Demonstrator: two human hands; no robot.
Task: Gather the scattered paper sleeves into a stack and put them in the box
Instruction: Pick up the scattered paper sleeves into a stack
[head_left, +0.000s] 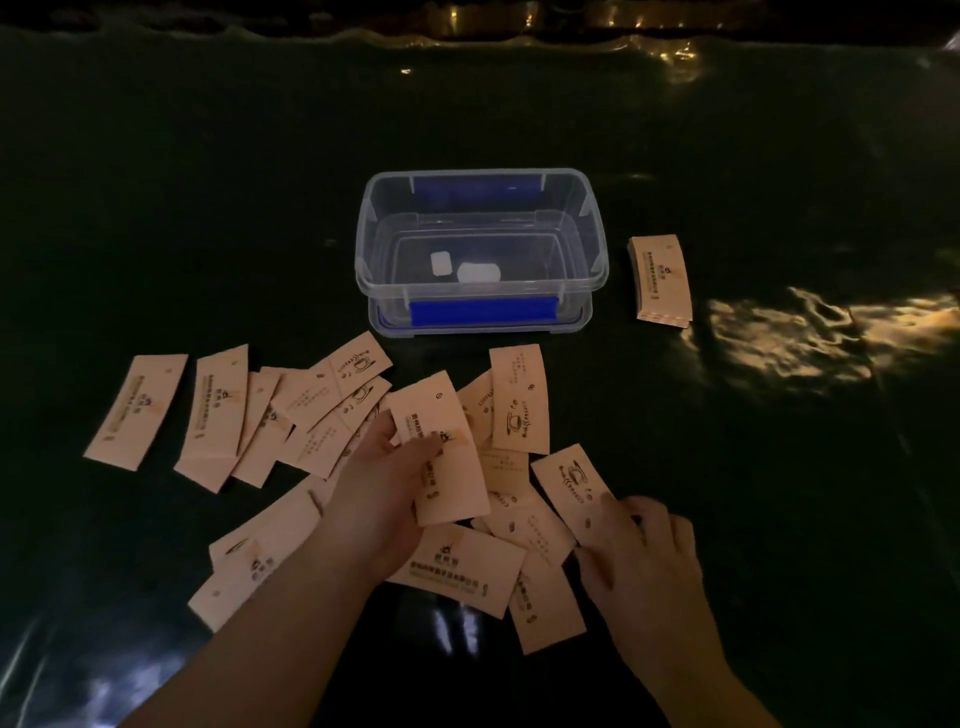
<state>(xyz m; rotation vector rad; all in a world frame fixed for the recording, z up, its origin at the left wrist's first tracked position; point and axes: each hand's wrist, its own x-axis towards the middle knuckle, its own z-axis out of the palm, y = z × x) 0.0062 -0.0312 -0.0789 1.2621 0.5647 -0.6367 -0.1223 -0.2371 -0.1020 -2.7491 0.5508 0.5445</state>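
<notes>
Left hand (382, 483) grips sleeve (441, 449) | print "COFFEE", perhaps | box (480, 249) open

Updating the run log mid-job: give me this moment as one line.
left hand: holding sleeve | right hand: on loose sleeve | side stack: right of box | box: open, no sleeves

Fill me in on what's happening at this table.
A person is gathering paper sleeves scattered on a dark table. The left hand holds one sleeve up, while the right hand presses on another sleeve in the pile. A neat stack already lies right of the clear box, which holds no sleeves yet.
</notes>
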